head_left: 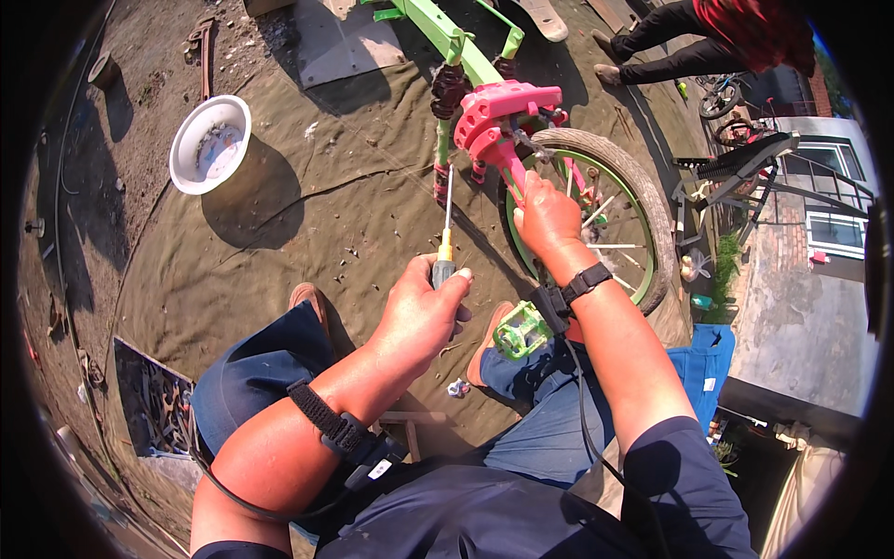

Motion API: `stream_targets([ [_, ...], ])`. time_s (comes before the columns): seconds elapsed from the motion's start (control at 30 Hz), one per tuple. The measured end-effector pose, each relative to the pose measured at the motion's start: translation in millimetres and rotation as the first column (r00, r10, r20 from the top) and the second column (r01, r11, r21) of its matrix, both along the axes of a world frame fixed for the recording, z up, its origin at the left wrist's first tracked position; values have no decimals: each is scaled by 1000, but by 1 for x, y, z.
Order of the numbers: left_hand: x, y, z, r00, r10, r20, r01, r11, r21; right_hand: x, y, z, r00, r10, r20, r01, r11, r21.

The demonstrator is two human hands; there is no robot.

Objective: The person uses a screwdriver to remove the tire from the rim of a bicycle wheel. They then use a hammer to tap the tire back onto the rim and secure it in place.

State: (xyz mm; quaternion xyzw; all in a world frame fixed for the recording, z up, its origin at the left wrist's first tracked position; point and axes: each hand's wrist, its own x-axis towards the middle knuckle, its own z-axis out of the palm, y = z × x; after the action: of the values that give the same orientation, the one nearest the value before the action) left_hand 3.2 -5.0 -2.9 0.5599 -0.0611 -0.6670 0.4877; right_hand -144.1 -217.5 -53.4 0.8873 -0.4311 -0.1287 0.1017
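Note:
My left hand (428, 303) grips a screwdriver with a grey and yellow handle (444, 264), its metal shaft pointing up toward a pink bicycle part (503, 102) on a light-green frame (445, 35). My right hand (549, 214) is closed on a pink bar (512, 163) that runs down from that part. Beside and beneath my right forearm stands a bicycle wheel (652, 224) with a green rim and grey tyre. A light-green pedal (521, 331) lies low, between my two forearms. Whether the screwdriver's tip touches the pink part is unclear.
A white basin (186, 163) stands left on a brown mat (261, 261); a metal toolbox (130, 391) is at lower left, a red wrench (205, 56) at upper left. Another person's dark-trousered legs (652, 65) are at upper right, near other bicycle frames (736, 177) and a wall (829, 298).

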Motion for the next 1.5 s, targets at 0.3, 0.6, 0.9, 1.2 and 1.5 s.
stream_targets([
  [0.3,-3,1,-1,1000,4,-10,-4,1000,6,-1,1,5,999,-27,-18,28,999,25],
  [0.6,-2,1,-2,1000,10,16,-10,1000,-1,-1,2,6,999,-40,-9,41,998,43],
  [0.9,-2,1,-2,1000,9,15,-9,1000,4,-2,4,8,998,-51,40,48,997,55],
  [1.2,-3,2,-3,1000,25,0,-25,1000,-14,6,17,39,974,-164,155,140,978,156],
  [1.5,-4,3,-3,1000,21,10,-20,1000,-22,-19,46,58,860,-94,501,49,994,103],
])
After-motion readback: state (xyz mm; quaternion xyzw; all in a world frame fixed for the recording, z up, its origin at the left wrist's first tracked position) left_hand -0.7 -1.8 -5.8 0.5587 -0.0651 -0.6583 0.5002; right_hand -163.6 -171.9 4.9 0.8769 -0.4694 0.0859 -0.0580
